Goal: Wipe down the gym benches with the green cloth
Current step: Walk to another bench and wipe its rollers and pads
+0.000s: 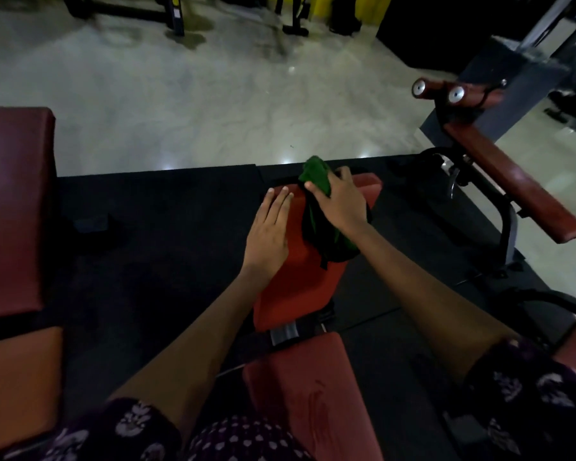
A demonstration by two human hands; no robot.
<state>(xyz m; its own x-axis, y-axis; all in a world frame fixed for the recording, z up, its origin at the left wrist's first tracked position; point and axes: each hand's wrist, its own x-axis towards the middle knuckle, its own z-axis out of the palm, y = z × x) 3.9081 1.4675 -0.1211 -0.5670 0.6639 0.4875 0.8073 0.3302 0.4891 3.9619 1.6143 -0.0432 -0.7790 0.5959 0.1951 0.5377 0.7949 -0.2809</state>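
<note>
The green cloth [315, 176] is lying bunched on the far end of the red bench pad [296, 277], toward 12 o'clock from the person. The right hand [341, 202] is gripping it, fingers curled over the fabric and pressing it onto the pad. The left hand [268, 227] is resting flat at the cloth's 9 o'clock, fingers straight, on the pad's left edge. A second red bench [512, 181] is standing at 2 o'clock on the black mat [163, 221]
</note>
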